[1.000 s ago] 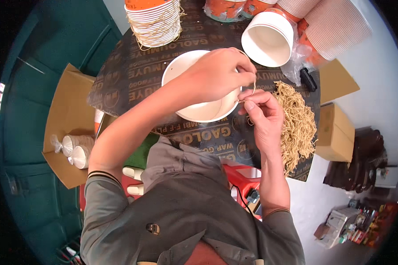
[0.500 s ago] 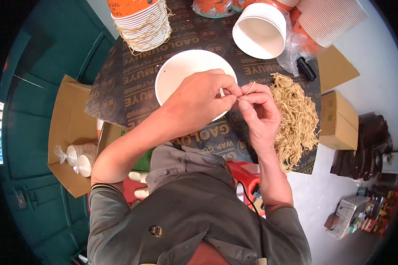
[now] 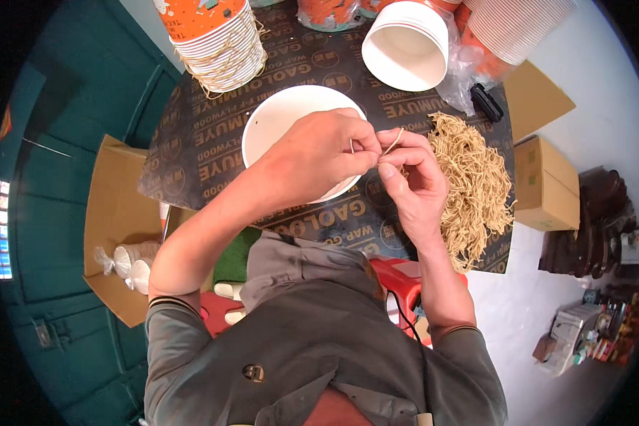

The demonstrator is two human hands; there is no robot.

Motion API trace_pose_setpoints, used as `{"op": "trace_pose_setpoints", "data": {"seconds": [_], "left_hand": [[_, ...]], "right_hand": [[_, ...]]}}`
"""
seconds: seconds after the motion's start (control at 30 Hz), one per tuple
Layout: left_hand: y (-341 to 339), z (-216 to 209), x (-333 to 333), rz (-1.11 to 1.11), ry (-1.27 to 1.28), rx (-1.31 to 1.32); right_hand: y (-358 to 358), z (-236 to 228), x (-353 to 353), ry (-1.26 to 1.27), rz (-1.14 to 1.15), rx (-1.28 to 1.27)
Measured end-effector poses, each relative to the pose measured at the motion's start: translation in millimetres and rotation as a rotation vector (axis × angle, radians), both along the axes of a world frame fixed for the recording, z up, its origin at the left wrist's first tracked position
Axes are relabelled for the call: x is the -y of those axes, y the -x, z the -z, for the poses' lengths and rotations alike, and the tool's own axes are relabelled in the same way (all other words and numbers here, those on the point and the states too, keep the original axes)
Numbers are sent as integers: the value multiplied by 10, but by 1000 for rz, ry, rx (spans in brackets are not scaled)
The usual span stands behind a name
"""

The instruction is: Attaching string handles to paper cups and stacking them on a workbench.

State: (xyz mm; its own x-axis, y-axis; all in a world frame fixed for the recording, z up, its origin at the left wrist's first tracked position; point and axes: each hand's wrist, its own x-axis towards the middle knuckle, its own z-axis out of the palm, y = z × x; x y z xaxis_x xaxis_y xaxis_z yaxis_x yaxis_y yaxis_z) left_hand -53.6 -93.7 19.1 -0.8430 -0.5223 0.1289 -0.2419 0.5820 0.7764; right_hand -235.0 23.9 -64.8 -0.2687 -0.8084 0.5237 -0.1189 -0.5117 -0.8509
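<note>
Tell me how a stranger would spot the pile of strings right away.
Find the dark printed table. On its right side, beside the right hand, lies the pile of tan strings. Unlike the white tub beyond it, this is a loose, shaggy tangle.

The round white paper bowl [image 3: 271, 126] looks smooth and matt; beneath it, the dark printed board surface [image 3: 181, 153] is smooth; right of it, the tangled tan string [image 3: 473, 186] looks rough, fibrous.

Thin tan cord [image 3: 394, 142] — between the fingers [image 3: 419, 160]
</note>
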Motion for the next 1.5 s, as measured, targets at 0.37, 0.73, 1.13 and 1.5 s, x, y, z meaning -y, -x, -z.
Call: {"op": "trace_pose_setpoints", "data": {"seconds": [0.37, 0.73, 1.13, 1.5], "left_hand": [[-79, 149, 60, -10, -525, -78], [-56, 76, 14, 3, -496, -117], [-13, 16, -26, 66, -179, -30], [-12, 89, -17, 61, -326, -52]], "right_hand": [[-20, 254, -147, -149, 24, 58], [19, 65, -158, -10, 235, -243], [-8, -92, -77, 1, 253, -319], [-138, 19, -138, -163, 123, 166]]}}
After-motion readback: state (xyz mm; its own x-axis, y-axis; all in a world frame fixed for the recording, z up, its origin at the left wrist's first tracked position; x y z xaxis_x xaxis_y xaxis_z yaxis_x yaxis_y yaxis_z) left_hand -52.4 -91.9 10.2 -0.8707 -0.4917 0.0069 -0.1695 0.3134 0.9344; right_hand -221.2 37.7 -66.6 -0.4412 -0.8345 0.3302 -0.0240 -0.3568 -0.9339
